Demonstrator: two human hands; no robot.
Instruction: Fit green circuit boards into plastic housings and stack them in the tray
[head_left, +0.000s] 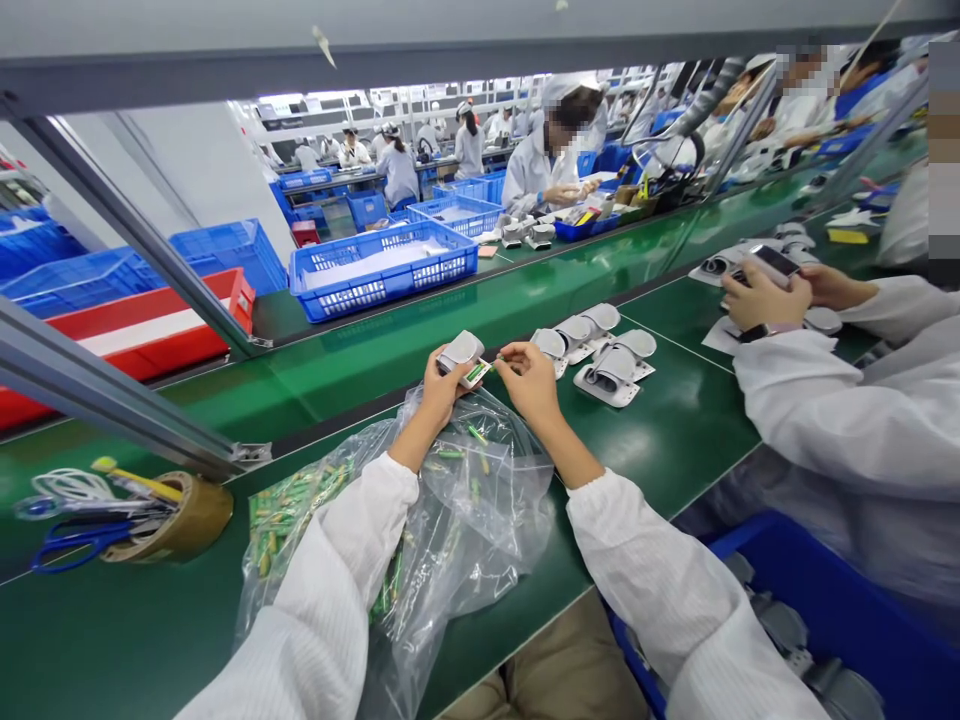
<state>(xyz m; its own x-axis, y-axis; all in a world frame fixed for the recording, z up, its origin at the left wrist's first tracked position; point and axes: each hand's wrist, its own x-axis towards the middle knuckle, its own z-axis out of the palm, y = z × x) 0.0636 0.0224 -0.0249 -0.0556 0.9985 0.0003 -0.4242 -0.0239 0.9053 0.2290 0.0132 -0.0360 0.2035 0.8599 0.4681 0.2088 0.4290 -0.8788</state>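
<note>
My left hand (439, 388) is closed around a small white and grey device (460, 350), tilted up above the bench. Its near end shows an open slot with a slim green piece (478, 371) in it. Fingers of my right hand (531, 382) are pinched together just beside that slot; what they hold is too small to make out. Under my forearms lies a clear plastic bag (491, 545) with many slim green and yellow pieces (274, 525), perhaps batteries. Several similar grey-white devices (616, 370) with looped straps or cables rest to the right of my right hand.
At left stands a brown round holder (196, 520) with blue-handled scissors (71, 545). A blue bin (817, 590) with grey parts is by my right side. A co-worker's hands (769, 295) hold another device. Beyond the green belt (420, 325) sit a blue crate (382, 275) and a red tray (240, 300).
</note>
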